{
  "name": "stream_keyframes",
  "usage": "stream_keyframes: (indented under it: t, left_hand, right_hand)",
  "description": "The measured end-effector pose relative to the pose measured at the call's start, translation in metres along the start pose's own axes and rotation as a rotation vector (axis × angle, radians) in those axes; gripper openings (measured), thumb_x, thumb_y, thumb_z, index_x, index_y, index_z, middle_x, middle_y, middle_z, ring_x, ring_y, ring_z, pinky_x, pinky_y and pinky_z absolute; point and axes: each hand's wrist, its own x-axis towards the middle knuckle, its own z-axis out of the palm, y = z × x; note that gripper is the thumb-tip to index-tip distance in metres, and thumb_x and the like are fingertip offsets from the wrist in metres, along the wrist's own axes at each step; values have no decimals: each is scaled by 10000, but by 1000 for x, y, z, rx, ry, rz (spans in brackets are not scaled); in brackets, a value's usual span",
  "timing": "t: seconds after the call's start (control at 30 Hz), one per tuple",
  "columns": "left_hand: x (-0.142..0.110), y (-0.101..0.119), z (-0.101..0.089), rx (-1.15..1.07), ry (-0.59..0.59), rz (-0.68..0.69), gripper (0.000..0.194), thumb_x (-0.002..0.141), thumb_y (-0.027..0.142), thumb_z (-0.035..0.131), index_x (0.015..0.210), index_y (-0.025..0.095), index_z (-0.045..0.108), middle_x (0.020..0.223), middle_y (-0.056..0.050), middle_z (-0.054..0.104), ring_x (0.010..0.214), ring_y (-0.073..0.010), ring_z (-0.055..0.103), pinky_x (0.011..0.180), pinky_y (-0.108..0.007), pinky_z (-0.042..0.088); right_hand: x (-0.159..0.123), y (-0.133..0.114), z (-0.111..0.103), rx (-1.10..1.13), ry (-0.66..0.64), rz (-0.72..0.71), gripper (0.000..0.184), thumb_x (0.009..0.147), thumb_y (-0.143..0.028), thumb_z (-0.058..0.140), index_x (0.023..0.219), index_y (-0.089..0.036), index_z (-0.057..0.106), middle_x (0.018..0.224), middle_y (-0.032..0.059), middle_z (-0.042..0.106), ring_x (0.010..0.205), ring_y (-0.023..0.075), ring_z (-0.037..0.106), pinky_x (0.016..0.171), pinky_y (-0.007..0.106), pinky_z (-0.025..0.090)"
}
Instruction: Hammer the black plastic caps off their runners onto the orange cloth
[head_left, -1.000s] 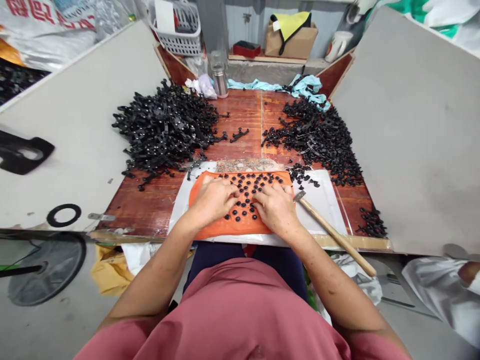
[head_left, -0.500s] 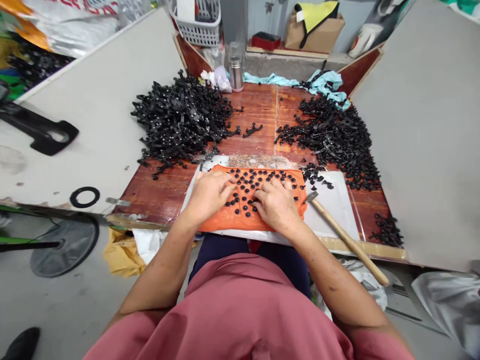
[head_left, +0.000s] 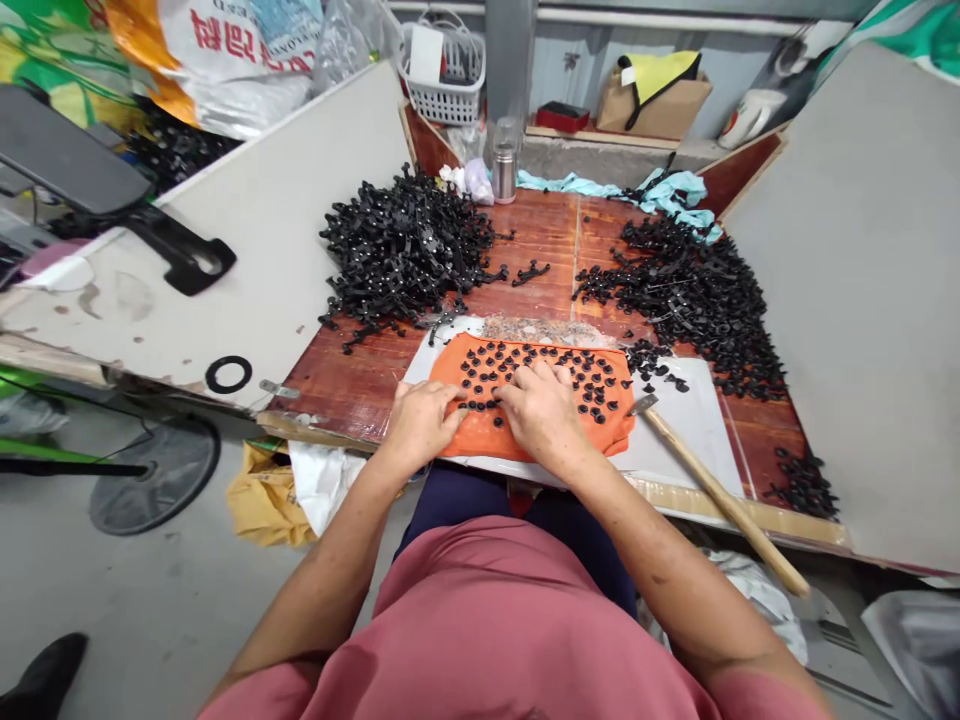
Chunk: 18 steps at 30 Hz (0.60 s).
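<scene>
An orange cloth [head_left: 480,440] lies on a white sheet at the front of the table, with many small black round-headed pieces [head_left: 598,387] scattered over it. My left hand [head_left: 421,425] rests over the cloth's left edge, thumb apart from the bent fingers, beside a short row of pieces. My right hand [head_left: 541,410] is over the middle of the cloth, fingers loosely curved and thumb apart, its tips touching among the pieces. What lies under the right palm is hidden. A hammer [head_left: 720,492] with a wooden handle lies right of the cloth, its head at the cloth's edge.
A tall heap of black branched parts [head_left: 412,250] stands at the back left, and another black heap [head_left: 697,290] at the right. A steel flask [head_left: 505,175] stands at the back. Pale side panels [head_left: 877,300] flank the table. A black ring [head_left: 229,375] lies on the left one.
The camera view has turned, shifting everything rightward. My left hand has moved lower at the cloth's left edge. Pieces near the right hand now sit differently, with more showing on the cloth's right side.
</scene>
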Motion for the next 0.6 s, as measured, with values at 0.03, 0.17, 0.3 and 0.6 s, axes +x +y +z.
stream_keyframes:
  t: [0.03, 0.17, 0.3, 0.6]
  left_hand:
    - [-1, 0, 1, 2, 15, -1, 208, 929, 352, 644, 1065, 231, 744, 989, -80, 773, 972, -263, 686, 909, -417, 415]
    - [-5, -2, 4, 5, 22, 2, 163, 930, 336, 637, 985, 224, 741, 975, -69, 770, 957, -255, 688, 905, -418, 405]
    - [-9, -3, 2, 11, -11, -2, 161, 936, 313, 616, 947, 232, 755, 951, -61, 768, 943, -245, 685, 902, -419, 392]
    - [2, 4, 0, 92, 6, 99, 263, 976, 298, 528, 1031, 246, 779, 921, -79, 768, 921, -273, 694, 836, -423, 389]
  right_hand:
    - [5, -5, 3, -2, -13, -12, 291, 1035, -261, 503, 1057, -235, 793, 1029, 105, 672, 1030, 280, 465, 876, 434, 258]
    - [17, -14, 11, -24, -97, -37, 295, 1006, -208, 517, 938, -192, 803, 1021, 131, 684, 1024, 284, 483, 858, 439, 277]
    - [19, -14, 6, -21, -110, -46, 254, 966, -222, 573, 854, -184, 798, 969, 130, 702, 984, 285, 510, 858, 450, 291]
    - [23, -28, 0, -29, -124, -6, 300, 999, -255, 520, 890, -304, 794, 1011, 53, 754, 1015, 271, 552, 898, 432, 347]
